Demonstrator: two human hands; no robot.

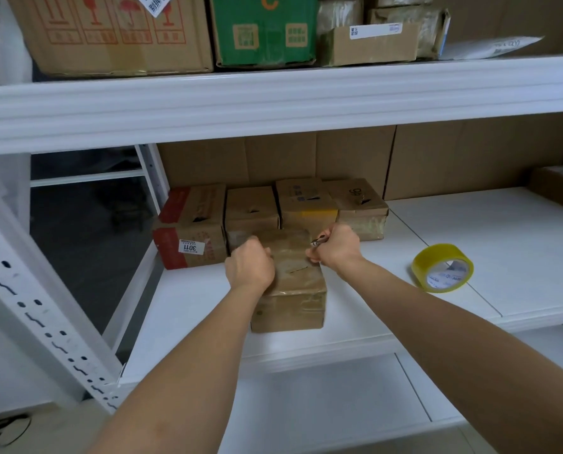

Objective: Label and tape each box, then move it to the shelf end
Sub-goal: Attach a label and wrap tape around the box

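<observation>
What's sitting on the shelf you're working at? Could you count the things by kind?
Cardboard boxes in the back row: 4, from the red-printed one at the left end to the one at the right end
Cardboard box under the hands: 1
Rolls of tape: 1
Total: 6
A brown edge at the far right is cut off, so I left it out.
</observation>
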